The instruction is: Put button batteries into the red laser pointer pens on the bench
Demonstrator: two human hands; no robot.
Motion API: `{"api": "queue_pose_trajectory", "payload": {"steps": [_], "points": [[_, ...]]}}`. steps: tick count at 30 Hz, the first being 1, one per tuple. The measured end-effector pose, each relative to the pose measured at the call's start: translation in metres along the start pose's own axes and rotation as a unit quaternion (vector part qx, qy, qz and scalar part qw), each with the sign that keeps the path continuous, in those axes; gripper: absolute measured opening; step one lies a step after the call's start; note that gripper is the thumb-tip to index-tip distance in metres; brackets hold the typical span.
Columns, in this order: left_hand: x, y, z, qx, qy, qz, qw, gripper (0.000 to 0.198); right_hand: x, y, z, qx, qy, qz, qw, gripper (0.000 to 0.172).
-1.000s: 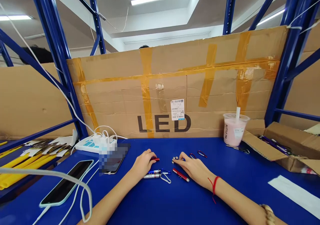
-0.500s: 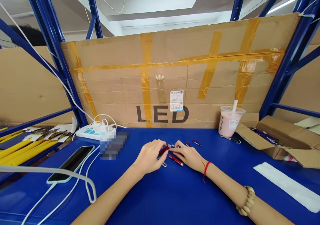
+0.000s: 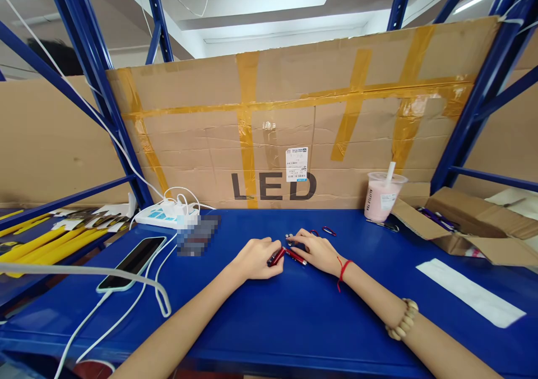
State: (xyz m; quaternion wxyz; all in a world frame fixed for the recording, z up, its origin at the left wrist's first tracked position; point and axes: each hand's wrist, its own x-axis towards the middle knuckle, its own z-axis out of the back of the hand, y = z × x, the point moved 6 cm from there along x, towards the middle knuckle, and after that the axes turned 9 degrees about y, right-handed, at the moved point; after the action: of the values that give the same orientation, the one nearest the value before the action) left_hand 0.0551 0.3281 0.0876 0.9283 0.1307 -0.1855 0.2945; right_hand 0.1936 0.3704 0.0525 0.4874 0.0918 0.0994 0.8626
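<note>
One red penlight tube (image 3: 275, 256), probably steadied thus, is gripped by our left hand (image 3: 257, 259); whether our right hand (image 3: 318, 251) pinches button cells (image 3: 288, 236), we can't tell.

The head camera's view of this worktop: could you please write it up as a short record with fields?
Left hand: holds a glossy dark-red cylinder
Right hand: fingertips beside small silvery round pieces; grip unclear
Between hands: slim red cylinder, lying on the blue worktop
Beyond right hand: thin red loop
Far right: clear plastic cup of pink drink, open brown cardboard box
</note>
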Motion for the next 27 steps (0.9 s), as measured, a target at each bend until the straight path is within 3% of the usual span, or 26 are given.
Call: {"api": "queue_pose_trajectory", "payload": {"steps": [11, 27], "points": [[-0.004, -0.007, -0.011, -0.007, -0.011, -0.014, 1.0, 0.014, 0.0, 0.001, 0.001, -0.009, 0.005, -0.001, 1.0, 0.033], [-0.001, -0.02, -0.001, -0.068, -0.03, -0.06, 0.995, 0.012, -0.002, 0.004, 0.007, 0.031, -0.008, -0.001, 0.999, 0.027]]}}
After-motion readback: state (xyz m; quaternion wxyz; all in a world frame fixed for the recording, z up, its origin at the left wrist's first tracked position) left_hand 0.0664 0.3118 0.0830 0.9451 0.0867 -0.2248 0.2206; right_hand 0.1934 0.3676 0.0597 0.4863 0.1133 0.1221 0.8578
